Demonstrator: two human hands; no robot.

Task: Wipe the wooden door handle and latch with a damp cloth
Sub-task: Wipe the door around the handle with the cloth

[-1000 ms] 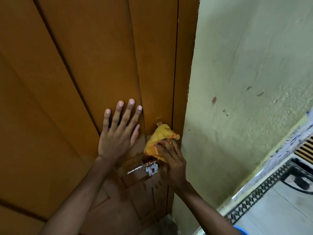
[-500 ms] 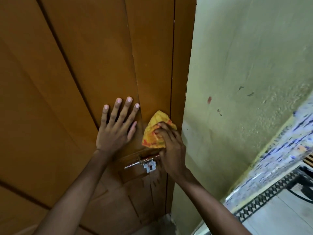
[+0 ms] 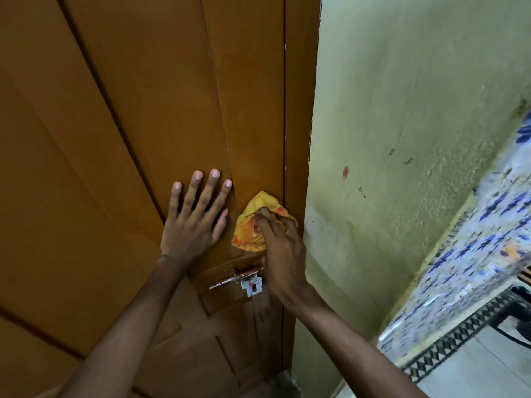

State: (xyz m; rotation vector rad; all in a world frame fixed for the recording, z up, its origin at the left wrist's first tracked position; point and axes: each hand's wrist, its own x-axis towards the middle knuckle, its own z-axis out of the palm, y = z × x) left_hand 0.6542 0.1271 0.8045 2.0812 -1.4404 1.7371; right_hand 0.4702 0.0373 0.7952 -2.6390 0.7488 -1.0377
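A brown wooden door (image 3: pixel 143 124) fills the left half of the head view. My left hand (image 3: pixel 192 222) lies flat on it with its fingers spread. My right hand (image 3: pixel 281 254) presses a crumpled yellow cloth (image 3: pixel 248 228) with red marks against the door's right stile, just beside the frame. Below the cloth a metal sliding latch (image 3: pixel 238 278) with a white hasp plate runs across the door; its right end is hidden behind my right hand. No separate handle shows.
A pale green plaster wall (image 3: pixel 402 139) stands right of the door frame. Blue-patterned tiles (image 3: pixel 474 254) and a black-and-white border strip run along its lower right, with grey floor beneath.
My right hand has carried the cloth from beside the latch a little up the stile. My left hand stays flat on the door. The view has shifted slightly.
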